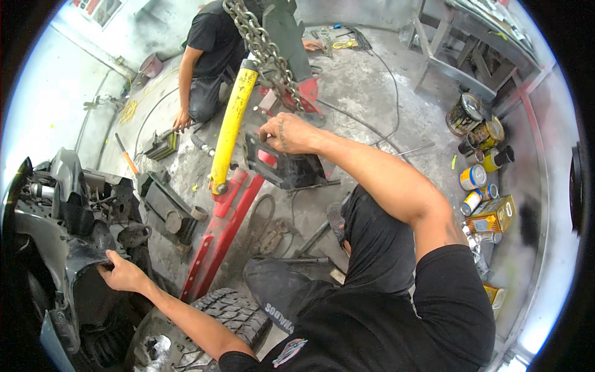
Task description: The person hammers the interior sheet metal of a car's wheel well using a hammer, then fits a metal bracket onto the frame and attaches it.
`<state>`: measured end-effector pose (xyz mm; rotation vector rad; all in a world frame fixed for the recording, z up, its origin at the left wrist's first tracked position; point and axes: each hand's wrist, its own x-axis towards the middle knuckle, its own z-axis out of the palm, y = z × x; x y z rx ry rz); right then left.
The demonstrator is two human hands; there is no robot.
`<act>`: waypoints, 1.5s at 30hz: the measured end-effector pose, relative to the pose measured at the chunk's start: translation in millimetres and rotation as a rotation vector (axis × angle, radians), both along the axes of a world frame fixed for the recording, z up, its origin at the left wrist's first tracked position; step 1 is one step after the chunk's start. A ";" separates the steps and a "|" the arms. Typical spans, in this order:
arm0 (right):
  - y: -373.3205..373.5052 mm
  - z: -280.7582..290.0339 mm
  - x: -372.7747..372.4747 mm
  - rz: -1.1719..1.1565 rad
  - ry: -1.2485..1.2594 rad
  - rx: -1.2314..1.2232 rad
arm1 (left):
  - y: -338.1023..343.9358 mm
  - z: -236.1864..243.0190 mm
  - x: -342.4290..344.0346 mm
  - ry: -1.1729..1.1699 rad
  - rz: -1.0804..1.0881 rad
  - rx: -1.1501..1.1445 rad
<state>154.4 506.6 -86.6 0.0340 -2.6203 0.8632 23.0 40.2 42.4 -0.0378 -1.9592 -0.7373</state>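
Note:
My left hand (126, 273) is closed on the edge of a dark body panel (83, 257) at the torn-down front of a vehicle, thumb on top. Out ahead, my right hand (290, 133) has its fingers curled at the upper edge of a black angular metal bracket (294, 172); its fingertips are partly hidden. Just left of that bracket leans a yellow hydraulic cylinder (233, 124), its lower end at a red steel beam (223, 239). A heavy chain (251, 31) hangs above my right hand.
A co-worker (214, 56) kneels beyond the beam, one hand near a block on the floor. A tire (232, 313) stands by my left forearm. Paint cans (473, 178) line the right wall, below a metal bench (489, 43). Hoses (365, 127) cross the concrete floor.

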 end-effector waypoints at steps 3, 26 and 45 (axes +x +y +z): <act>2.2 -3.8 2.5 -0.006 0.041 0.010 | 6.5 1.0 5.7 -0.021 -0.027 0.034; 6.3 -14.7 0.5 -0.039 -0.035 0.050 | 2.3 1.1 3.6 -0.037 -0.013 0.011; 10.7 -17.2 4.0 -0.038 -0.131 0.064 | -5.0 -1.5 -2.4 -0.041 -0.017 0.005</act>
